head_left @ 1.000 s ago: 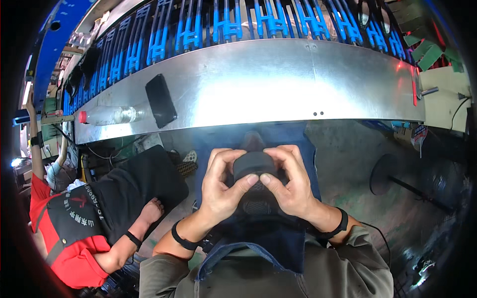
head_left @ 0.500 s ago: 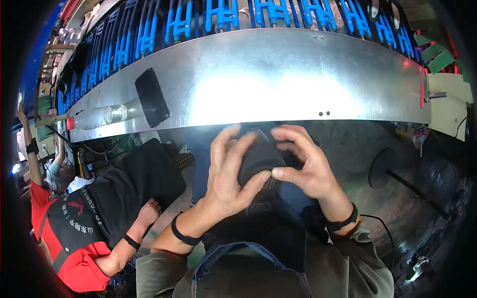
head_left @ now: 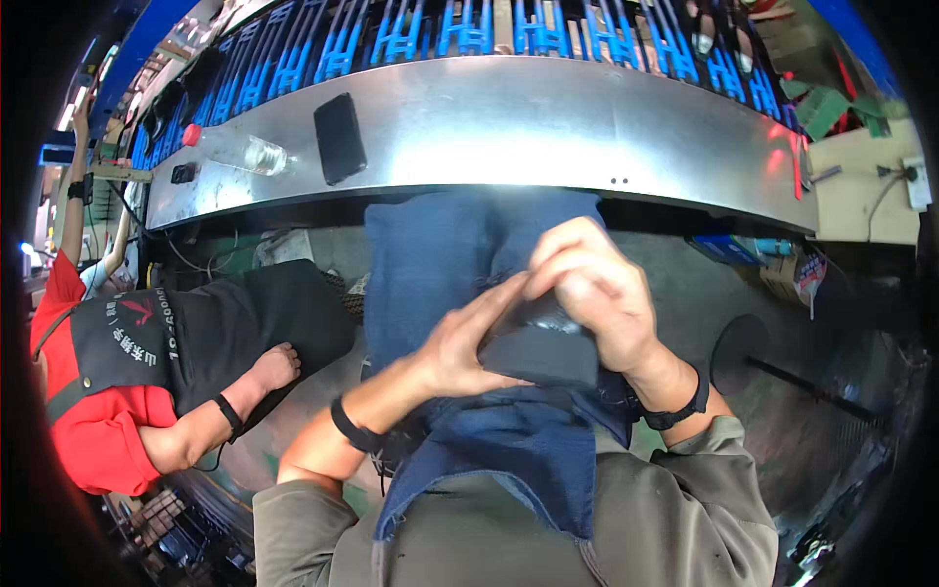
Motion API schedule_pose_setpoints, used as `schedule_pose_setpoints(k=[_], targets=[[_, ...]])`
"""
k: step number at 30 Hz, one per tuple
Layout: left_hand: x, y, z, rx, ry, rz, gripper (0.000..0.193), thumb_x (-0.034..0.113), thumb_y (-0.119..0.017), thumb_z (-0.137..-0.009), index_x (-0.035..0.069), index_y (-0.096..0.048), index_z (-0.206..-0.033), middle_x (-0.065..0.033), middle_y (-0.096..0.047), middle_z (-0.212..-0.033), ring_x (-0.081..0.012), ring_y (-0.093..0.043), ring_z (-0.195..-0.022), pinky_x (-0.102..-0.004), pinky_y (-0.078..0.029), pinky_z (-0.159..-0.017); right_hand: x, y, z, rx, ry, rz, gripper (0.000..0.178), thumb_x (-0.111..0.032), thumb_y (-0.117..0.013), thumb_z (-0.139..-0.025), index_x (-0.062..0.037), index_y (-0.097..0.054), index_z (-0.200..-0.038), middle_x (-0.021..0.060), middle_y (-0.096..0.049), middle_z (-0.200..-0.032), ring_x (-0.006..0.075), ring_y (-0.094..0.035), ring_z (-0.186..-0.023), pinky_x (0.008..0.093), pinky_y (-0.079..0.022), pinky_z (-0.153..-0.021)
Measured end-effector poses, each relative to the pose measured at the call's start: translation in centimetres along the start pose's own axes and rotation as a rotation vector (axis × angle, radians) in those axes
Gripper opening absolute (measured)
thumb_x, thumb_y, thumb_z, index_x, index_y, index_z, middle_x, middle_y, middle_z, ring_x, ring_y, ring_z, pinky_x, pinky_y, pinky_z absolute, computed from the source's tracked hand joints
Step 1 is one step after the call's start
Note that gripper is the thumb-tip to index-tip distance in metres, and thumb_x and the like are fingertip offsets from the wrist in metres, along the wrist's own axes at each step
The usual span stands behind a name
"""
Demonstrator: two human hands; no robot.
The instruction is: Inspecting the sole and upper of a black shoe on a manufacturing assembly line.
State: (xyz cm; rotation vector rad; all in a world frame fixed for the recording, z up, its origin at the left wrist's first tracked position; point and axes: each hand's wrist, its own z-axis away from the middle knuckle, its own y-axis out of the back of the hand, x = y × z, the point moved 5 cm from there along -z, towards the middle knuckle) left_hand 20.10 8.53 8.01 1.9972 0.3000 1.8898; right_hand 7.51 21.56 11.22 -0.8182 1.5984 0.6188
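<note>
A dark grey, block-like thing is held above my lap; its kind does not show, and its far part looks shiny and blurred. My left hand grips it from the left side, thumb along the near edge and fingers reaching toward the far side. Over its far right part, my right hand is bent and closed, fingertips close to those of the left; what it pinches is smeared by motion. Beneath both hands lies the dark blue cloth over my legs.
Ahead runs a metal table carrying a black phone and a clear bottle with a red cap. Blue clamp-like frames line its far edge. A person in a red shirt sits at left; a round-based stand is at right.
The dark thing has come nearer my body and turned so that a broad face shows. My right hand has moved from its near edge to its far part. The view has shifted.
</note>
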Motion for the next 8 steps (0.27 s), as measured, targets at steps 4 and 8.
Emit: schedule_pose_setpoints(k=[4,8], targets=[[4.6,3.1,-2.0,-0.217,-0.347,-0.405,0.103,0.022,-0.09,-0.059,0.012,-0.046,-0.153,-0.0243,-0.055,-0.141,-0.0413,-0.066,-0.114,-0.0477,-0.057,-0.091,2.5,2.1,3.7,0.214,-0.142,-0.719,0.063,-0.047,-0.048,-0.106,0.0016,-0.044,-0.146,0.016,-0.05,-0.146,0.0246,-0.047,-0.137,0.0421,-0.039,-0.115],[7.7,5.8,-4.8,0.108,-0.473,-0.746,0.092,0.029,-0.086,-0.067,0.013,-0.049,-0.151,-0.0208,-0.05,-0.15,-0.0439,-0.052,-0.135,-0.0513,-0.041,-0.113,4.3,-0.9,7.3,-0.025,-0.43,-1.032,0.088,-0.069,-0.042,-0.1,-0.0093,-0.026,-0.162,0.0204,-0.037,-0.161,0.0393,-0.033,-0.151,0.0604,-0.028,-0.122]])
